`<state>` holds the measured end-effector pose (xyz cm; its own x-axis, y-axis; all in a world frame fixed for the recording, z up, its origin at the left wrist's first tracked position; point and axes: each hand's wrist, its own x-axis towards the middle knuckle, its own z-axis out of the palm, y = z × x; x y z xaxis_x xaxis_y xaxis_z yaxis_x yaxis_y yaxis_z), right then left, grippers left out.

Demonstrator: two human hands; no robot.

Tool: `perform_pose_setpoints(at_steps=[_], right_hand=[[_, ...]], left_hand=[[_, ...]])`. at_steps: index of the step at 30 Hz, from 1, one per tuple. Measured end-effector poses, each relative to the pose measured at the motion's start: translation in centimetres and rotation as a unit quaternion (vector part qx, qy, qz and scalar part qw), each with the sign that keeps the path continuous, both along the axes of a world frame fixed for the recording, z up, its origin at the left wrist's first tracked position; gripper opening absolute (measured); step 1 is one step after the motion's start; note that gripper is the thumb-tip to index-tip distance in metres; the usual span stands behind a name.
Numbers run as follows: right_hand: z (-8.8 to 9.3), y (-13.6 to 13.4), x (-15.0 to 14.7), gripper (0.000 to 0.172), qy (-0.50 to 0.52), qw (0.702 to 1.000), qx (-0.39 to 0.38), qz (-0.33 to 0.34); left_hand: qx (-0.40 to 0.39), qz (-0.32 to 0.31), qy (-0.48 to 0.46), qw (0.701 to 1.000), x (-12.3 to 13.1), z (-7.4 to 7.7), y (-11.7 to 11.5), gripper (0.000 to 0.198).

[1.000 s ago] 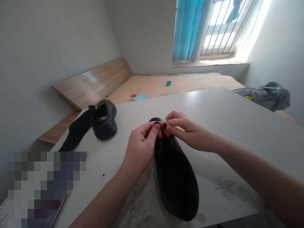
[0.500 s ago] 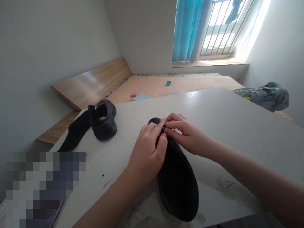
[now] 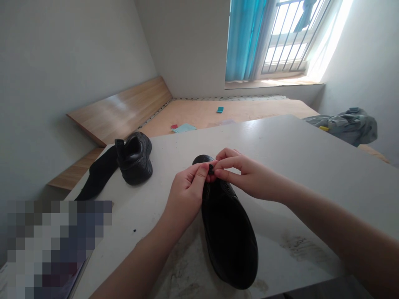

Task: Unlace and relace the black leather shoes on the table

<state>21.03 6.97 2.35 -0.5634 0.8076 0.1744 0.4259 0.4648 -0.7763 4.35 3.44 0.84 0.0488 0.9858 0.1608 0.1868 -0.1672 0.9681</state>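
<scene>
A black shoe [image 3: 230, 236] rests on the white table [image 3: 311, 174], its heel toward me and its toe pointing away. Over the front of it, my left hand [image 3: 189, 187] pinches a small dark bit of shoelace [image 3: 211, 169] between thumb and fingers. From the other side, the fingertips of my right hand [image 3: 241, 169] are closed on the same piece of lace. My fingers cover most of the lacing. To the left stands a second black shoe [image 3: 136, 160].
Beside the second shoe lies a flat black piece [image 3: 101, 172], perhaps an insole. A tiny dark speck [image 3: 134, 230] is on the table. Beyond it are a bed board [image 3: 258, 109], a wooden panel [image 3: 131, 108] and a bundle of grey cloth [image 3: 352, 126]. The lower left is pixelated.
My left hand has turned and shifted slightly left, its thumb now pressed near the lace. My right hand stays close by, and the shoe has moved a little left.
</scene>
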Motion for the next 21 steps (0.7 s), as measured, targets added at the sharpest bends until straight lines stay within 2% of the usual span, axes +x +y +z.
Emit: perform_pose_setpoints(at_steps=[3,5,7,9,13,15,21], right_hand=[[0.0,-0.2,-0.1,0.02,0.01,1.0,-0.008,-0.022],[0.0,-0.5,-0.3,0.017,0.001,0.995,0.067,-0.067],[-0.1,-0.9,-0.4,0.018,-0.012,0.977,0.176,-0.12],[-0.1,-1.2,-0.4,0.015,-0.012,0.958,0.253,-0.136],[-0.3,-1.1,-0.6,0.009,0.015,0.964,0.256,-0.064],[-0.4,-0.8,-0.7,0.007,0.03,0.964,0.258,-0.051],[-0.9,0.2,-0.2,0.009,0.022,0.933,0.358,-0.016]], left_hand=[[-0.014,-0.006,-0.017,1.0,-0.2,-0.2,0.0,0.034],[-0.019,-0.006,-0.012,1.0,-0.3,-0.2,0.0,0.035],[-0.023,-0.003,-0.007,1.0,-0.3,-0.2,0.0,0.034],[-0.021,0.002,-0.004,1.0,-0.3,-0.1,-0.1,0.033],[-0.015,-0.005,-0.012,1.0,-0.3,0.2,-0.1,0.036],[-0.015,-0.009,-0.017,1.0,-0.3,0.2,-0.1,0.036],[-0.022,-0.016,-0.012,1.0,-0.6,0.0,0.1,0.033]])
